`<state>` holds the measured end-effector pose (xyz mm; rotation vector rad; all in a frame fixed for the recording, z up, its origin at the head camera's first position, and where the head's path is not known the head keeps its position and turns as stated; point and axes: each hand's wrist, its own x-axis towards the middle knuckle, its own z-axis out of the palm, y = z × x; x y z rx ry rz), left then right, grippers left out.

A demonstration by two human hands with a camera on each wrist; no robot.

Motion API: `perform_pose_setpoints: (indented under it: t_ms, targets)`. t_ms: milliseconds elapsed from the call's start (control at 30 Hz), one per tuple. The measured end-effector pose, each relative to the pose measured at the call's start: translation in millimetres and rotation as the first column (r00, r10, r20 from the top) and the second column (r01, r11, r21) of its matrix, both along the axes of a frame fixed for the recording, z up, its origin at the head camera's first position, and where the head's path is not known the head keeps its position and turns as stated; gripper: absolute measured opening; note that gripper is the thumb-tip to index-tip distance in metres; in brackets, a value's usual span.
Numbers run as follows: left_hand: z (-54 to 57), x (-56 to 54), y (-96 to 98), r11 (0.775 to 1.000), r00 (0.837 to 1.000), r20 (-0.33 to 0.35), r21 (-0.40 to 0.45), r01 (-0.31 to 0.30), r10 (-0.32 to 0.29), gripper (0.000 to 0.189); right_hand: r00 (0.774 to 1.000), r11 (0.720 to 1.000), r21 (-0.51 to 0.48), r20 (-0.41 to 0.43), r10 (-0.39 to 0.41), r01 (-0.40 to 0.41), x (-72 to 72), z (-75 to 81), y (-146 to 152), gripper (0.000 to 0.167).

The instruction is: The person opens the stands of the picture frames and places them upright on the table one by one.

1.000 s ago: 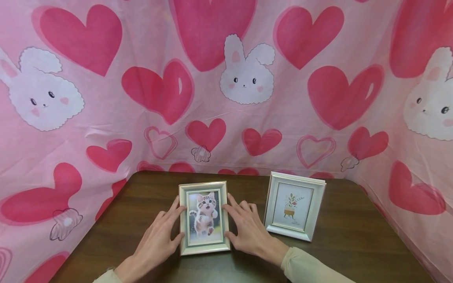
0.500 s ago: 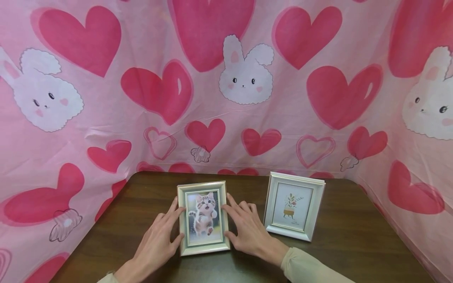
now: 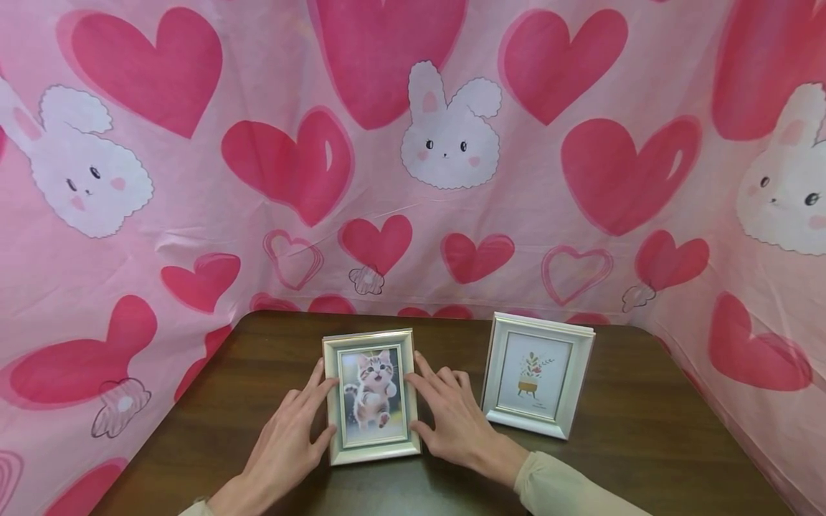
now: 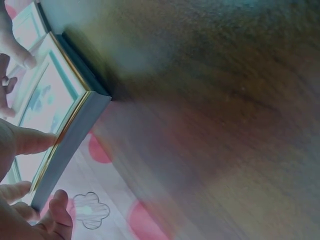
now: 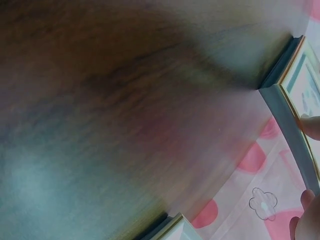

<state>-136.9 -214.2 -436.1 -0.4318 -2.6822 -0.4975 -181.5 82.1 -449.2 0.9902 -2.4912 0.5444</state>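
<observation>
A pale cream picture frame (image 3: pixel 373 401) with a kitten picture stands leaning back in the middle of the dark table, between both hands. My left hand (image 3: pixel 289 430) holds its left side, thumb low and fingers higher on the edge. On the opposite side, my right hand (image 3: pixel 454 419) holds it the same way. The left wrist view shows the thumb (image 4: pixel 37 141) on the front edge and some fingers (image 4: pixel 60 212) beyond the grey side. The right wrist view catches the right thumb (image 5: pixel 311 127) on the front edge. The back is hidden.
A second white picture frame (image 3: pixel 493 380), with a potted plant picture, stands tilted to the right of my right hand. The brown wooden table (image 3: pixel 652 430) reaches back to a pink cloth (image 3: pixel 381 201) printed with hearts and rabbits, hanging around it on three sides.
The kitten picture frame's top has shifted slightly left within my hands over the last second. Both hands stay at its sides, and the plant picture frame has not moved.
</observation>
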Motion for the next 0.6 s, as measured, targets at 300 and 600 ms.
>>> perform_pose_setpoints:
  t_ms: [300,600]
  targets:
    - [1.7,0.7,-0.8,1.0,1.0,-0.02,-0.004,0.006,-0.006,0.083,1.0,1.0,-0.017,-0.017,0.01,-0.011,-0.5,-0.6,1.4,0.073]
    - [0.6,5.2,-1.5,1.0,1.0,-0.026,-0.001,0.01,-0.01,0.083,1.0,1.0,-0.021,-0.017,0.018,-0.018,0.3,-1.7,1.9,0.074]
